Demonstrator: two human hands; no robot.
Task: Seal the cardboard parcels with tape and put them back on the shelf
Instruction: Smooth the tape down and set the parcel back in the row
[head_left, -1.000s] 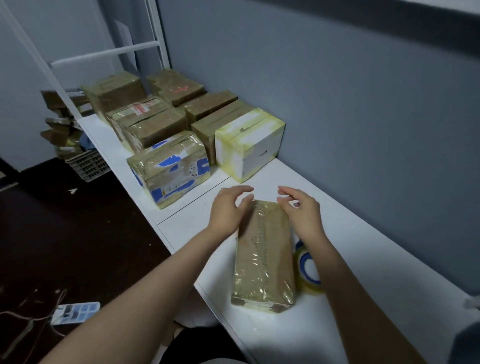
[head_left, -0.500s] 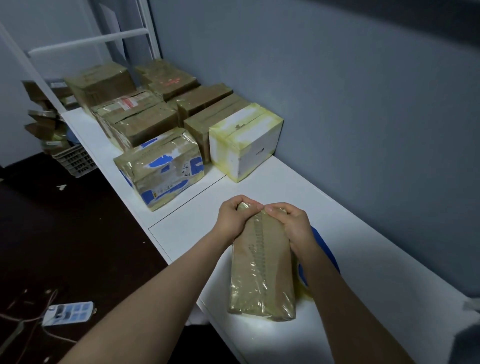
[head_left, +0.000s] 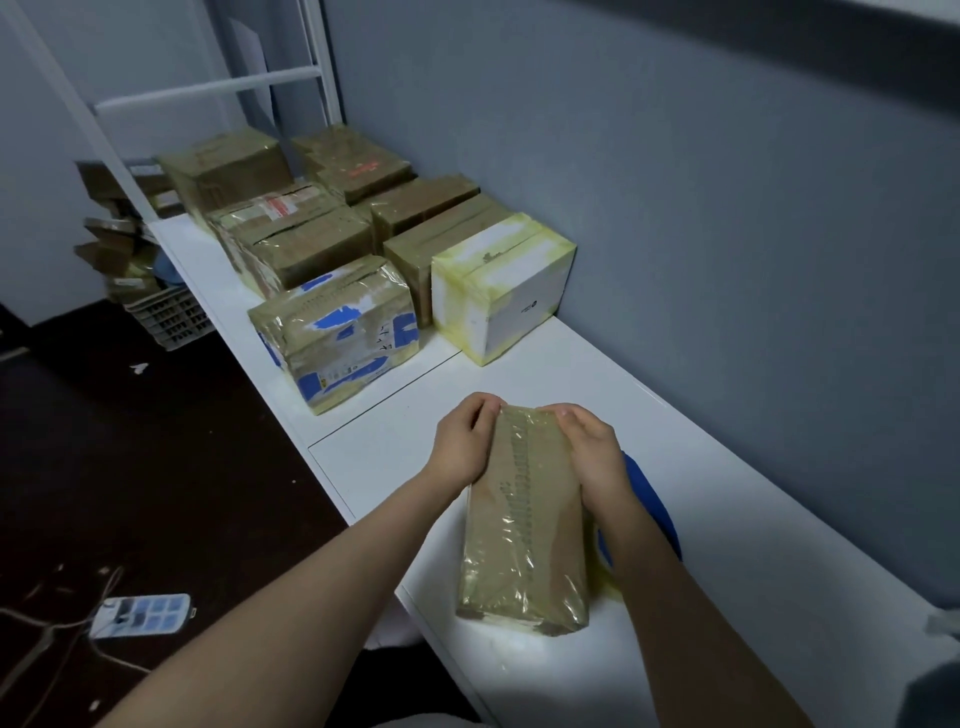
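left hand and right hand each grip the far end of the brown parcel, one on either side, fingers curled over its top edge. the parcel lies lengthwise close to the front edge of the white tabletop. how far the fingers reach down its far face is hidden. a blue tape roll just beside the parcel is mostly covered by the right forearm. sealed parcels crowd the tabletop's far end.

Shelf free between parcel and white box — wall close right.
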